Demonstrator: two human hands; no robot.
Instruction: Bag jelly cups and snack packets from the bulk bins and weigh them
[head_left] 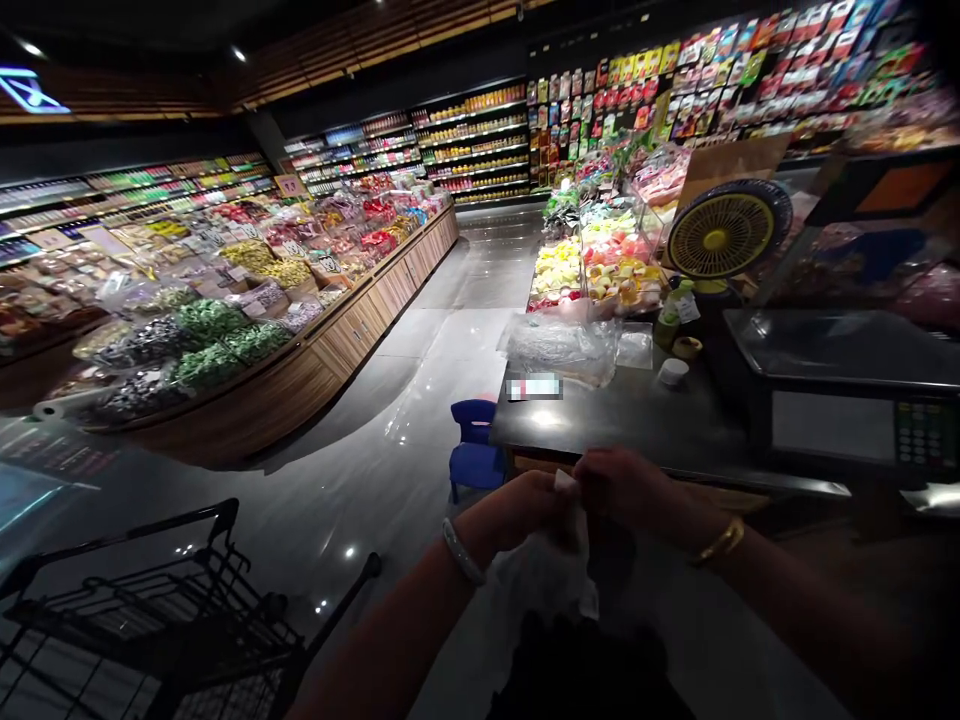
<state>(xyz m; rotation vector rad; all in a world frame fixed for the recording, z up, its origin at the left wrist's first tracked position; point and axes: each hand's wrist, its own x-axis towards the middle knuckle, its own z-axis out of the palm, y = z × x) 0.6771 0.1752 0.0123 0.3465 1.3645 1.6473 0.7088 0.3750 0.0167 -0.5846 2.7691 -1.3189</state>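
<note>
Both my hands meet low in the middle of the view, in front of a dark counter [645,420]. My left hand [517,510], with a pale bangle at the wrist, and my right hand [626,490], with a gold bangle, are closed on the top of a thin white plastic bag [544,575]. The bag hangs down between my forearms, with something dark in it that I cannot make out.
A weighing scale [847,385] and a yellow fan [724,235] stand on the counter to the right, with clear bags [562,345] at its far end. A black shopping trolley [150,620] is at the lower left. A blue stool [474,450] stands by the counter. Bulk sweet displays [225,320] line the aisle.
</note>
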